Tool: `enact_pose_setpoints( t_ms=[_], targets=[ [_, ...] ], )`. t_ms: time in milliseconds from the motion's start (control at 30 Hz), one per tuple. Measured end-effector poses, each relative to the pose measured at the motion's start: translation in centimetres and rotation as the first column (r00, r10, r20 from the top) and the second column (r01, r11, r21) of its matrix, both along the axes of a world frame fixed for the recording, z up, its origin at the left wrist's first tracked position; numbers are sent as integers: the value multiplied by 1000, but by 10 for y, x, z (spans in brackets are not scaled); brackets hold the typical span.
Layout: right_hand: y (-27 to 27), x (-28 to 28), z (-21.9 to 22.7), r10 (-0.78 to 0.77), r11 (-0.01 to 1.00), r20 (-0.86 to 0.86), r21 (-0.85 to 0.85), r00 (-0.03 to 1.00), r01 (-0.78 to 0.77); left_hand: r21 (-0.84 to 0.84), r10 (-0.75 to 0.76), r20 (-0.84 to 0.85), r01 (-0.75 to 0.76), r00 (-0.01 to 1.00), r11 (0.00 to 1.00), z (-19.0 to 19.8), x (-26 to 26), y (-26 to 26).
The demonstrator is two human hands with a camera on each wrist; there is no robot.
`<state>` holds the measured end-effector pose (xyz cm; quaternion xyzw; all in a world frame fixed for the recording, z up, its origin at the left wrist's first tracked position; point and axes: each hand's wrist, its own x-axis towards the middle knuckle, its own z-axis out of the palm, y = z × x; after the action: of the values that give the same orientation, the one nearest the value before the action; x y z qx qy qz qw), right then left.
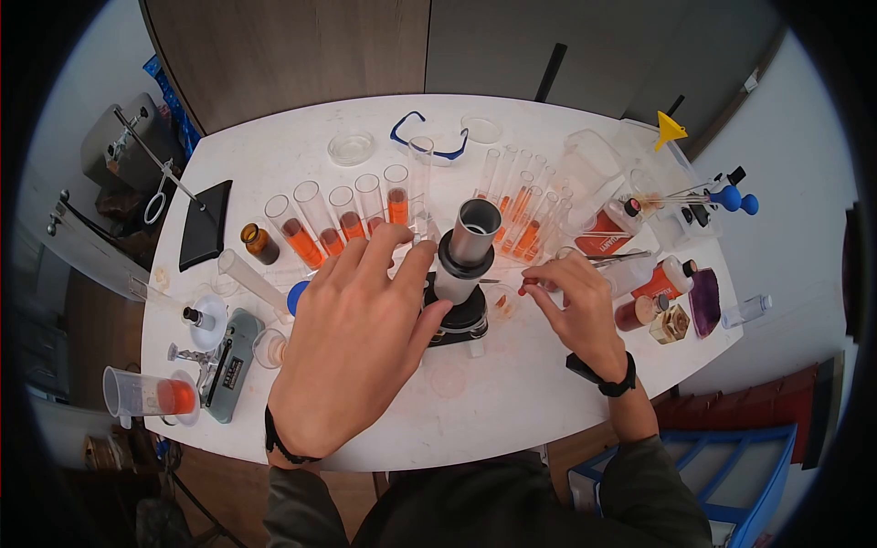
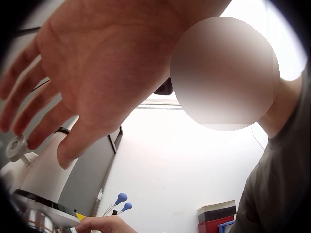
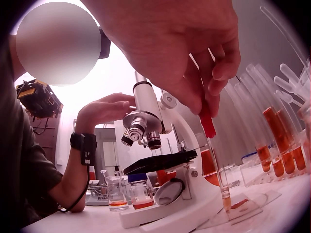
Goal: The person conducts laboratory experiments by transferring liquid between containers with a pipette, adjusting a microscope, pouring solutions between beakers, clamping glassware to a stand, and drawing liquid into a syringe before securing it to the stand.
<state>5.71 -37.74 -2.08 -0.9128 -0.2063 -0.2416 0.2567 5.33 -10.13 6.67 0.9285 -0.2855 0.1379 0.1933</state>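
Note:
My right hand (image 1: 575, 292) pinches the red bulb of a glass dropper (image 3: 208, 125) between thumb and fingers. The dropper points down, its tip right at a glass slide (image 3: 247, 212) that bears a red smear. Beside the slide stands a white microscope (image 3: 146, 101) with a black stage (image 3: 160, 161). My left hand (image 1: 356, 338) is held just left of the microscope tube, palm down, fingers loosely extended. The left wrist view shows that palm (image 2: 107, 68) with nothing in it and the fingertips near the focus knob (image 2: 16, 148).
Test tubes with orange liquid (image 1: 300, 239) stand in racks behind the microscope. At left are a brown bottle (image 1: 259, 244), a balance (image 1: 228, 365) and a beaker (image 1: 137, 393). Reagent bottles (image 1: 671, 274) crowd the right side. Blue-framed goggles (image 1: 429, 146) lie at the back.

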Motion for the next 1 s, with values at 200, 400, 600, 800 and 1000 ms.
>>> enact_pose_setpoints(
  t_ms=[200, 400, 600, 800, 1000],
  targets=[
    [-5, 5, 2, -16, 1000, 49, 20, 999, 15, 16, 15, -8, -15, 1000, 1000, 0, -1, 0],
    [-8, 8, 3, -54, 998, 45, -17, 998, 55, 22, 11, -14, -11, 1000, 1000, 1, -1, 1],
    [-8, 9, 2, -49, 999, 37, -20, 998, 49, 20, 10, -16, -9, 1000, 1000, 2, -2, 0],
    [-8, 10, 0, -50, 998, 27, -24, 998, 50, 24, 12, -21, -11, 1000, 1000, 2, -2, 0],
    [-8, 10, -1, -47, 998, 34, -28, 998, 48, 34, 15, -18, -14, 1000, 999, 2, -2, 0]
  ],
)
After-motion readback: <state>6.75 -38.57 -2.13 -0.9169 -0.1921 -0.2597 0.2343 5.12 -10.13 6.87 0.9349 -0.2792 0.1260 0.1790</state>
